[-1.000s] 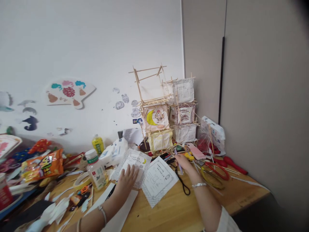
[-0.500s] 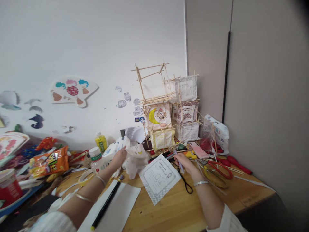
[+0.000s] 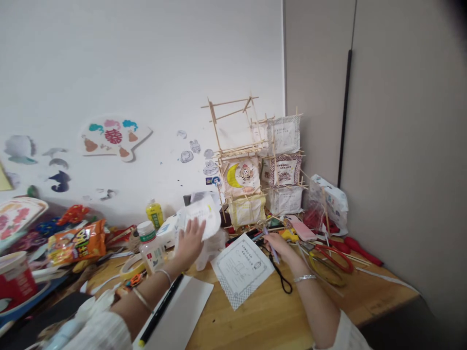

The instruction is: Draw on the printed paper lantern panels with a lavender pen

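My left hand (image 3: 190, 241) reaches over the left-centre of the table, its fingers against a thin white sheet (image 3: 209, 218) with small printing and a yellow patch. The sheet is tilted up and curved; the thumb's grip is partly hidden. My right hand (image 3: 279, 244) is closed round a light purple pen (image 3: 274, 253), beside a square sheet with a bordered line drawing (image 3: 241, 270) that lies flat. Below my left forearm, a black marker with a yellow end (image 3: 160, 311) rests on blank white paper (image 3: 189, 301).
Stick frames with decorated panels (image 3: 242, 177) stand against the wall. Scissors (image 3: 333, 260), a pink phone (image 3: 301, 228) and a black cord loop (image 3: 284, 282) lie on the right. A bottle (image 3: 150, 248), tape roll (image 3: 132, 266), orange snack bag (image 3: 78, 243) and red tub (image 3: 16, 279) crowd the left.
My left hand has moved slightly right and down, and the white sheet under its fingers has swung up and spread out. My right hand stays put with the pen.
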{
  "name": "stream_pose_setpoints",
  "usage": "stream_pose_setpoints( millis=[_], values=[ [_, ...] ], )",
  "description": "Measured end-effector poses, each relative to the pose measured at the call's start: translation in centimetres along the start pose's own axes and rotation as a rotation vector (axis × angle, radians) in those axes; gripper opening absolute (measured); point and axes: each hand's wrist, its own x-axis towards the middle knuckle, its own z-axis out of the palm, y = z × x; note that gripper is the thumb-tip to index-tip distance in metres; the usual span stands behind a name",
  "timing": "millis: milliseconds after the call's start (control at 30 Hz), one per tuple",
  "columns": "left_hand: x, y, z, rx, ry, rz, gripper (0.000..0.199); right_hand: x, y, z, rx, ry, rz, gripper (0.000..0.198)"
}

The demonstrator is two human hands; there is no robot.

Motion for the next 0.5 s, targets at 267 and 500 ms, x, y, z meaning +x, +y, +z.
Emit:
stream_pose_setpoints(
  millis=[267, 500],
  values=[
    [-3.4, 0.8, 3.2, 0.273, -0.181, 0.102, 0.041, -0.4, -0.3, 0.4, -0.445, 0.057, -0.069, 0.017],
    [-6.5, 4.0, 3.7, 0.262, -0.2, 0.395, 0.052, -1.5, -0.5, 1.6, -0.822, 0.079, -0.169, 0.013]
  ],
)
